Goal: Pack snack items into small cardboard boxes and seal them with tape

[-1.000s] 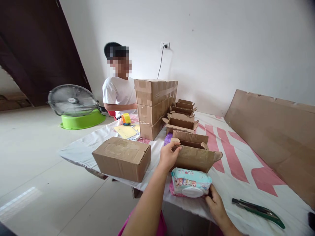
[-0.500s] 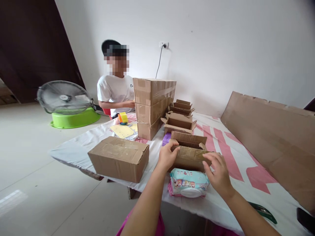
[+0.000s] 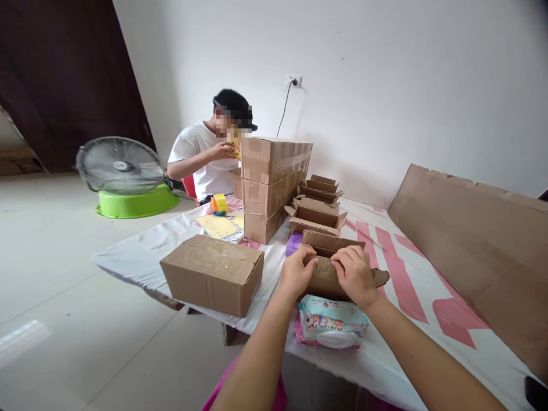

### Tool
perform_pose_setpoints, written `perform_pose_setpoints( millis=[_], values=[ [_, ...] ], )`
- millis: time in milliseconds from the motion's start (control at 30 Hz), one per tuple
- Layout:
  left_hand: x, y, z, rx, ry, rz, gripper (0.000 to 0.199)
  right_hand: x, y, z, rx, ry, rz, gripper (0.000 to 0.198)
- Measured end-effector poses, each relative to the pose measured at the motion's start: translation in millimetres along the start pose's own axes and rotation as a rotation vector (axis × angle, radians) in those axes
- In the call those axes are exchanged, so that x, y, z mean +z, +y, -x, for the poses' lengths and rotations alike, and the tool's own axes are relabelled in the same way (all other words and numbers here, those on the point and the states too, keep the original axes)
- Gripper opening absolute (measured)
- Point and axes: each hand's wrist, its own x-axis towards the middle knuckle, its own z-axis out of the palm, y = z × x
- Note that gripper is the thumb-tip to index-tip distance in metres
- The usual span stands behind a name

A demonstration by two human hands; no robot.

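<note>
An open cardboard box [image 3: 324, 281] stands in front of me, its back flap raised. At the left end of its near top edge, my left hand [image 3: 298, 273] pinches the cardboard between thumb and fingers. My right hand [image 3: 354, 275] is closed near the middle of the same edge, thumb and fingertips together; whether it grips only the edge or a bit of tape I cannot tell. A side flap [image 3: 381, 277] sticks out to the right. Close in front of the box lies a teal and pink pack of wipes [image 3: 333, 322]. A purple item [image 3: 293, 243] shows behind the left hand.
A closed box [image 3: 209, 274] sits to the left. Beyond stand stacked taped boxes [image 3: 257, 197] and a row of open boxes [image 3: 317, 217]. A co-worker [image 3: 205, 154] sits behind, holding something yellow. Tape rolls [image 3: 219, 204] lie near yellow sheets [image 3: 217, 226]. A cardboard sheet [image 3: 466, 240] leans at right.
My right hand has moved left along the box's edge, its fingers closing. The right side flap now shows. The co-worker has leaned over and raised a yellow item. The view has shifted slightly.
</note>
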Motion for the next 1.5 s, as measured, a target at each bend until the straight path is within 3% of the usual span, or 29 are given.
perform_pose_setpoints(
  millis=[367,600,800,1000,1167,1267,1500],
  values=[
    [0,1,1,-0.003,-0.009,0.010,0.016,1,4,2,0.001,-0.013,0.018,0.014],
    [-2,-3,1,0.012,-0.036,0.016,0.016,0,1,-1,-0.169,-0.020,0.250,0.018],
    [-8,-5,-2,0.035,-0.096,0.012,0.023,10,8,6,-0.283,0.040,0.320,0.016],
    [-6,-4,-1,0.007,-0.077,0.003,0.022,14,16,11,-0.344,0.095,0.279,0.017],
    [-5,-3,-1,-0.010,-0.053,0.008,0.021,7,7,5,-0.257,0.120,0.177,0.011],
    [-5,-4,-1,0.004,-0.048,-0.003,0.021,6,-5,-6,-0.214,0.089,0.109,0.016],
    [-4,-4,0,-0.001,-0.042,0.004,0.018,17,-7,-15,-0.331,-0.008,0.150,0.015]
  ],
)
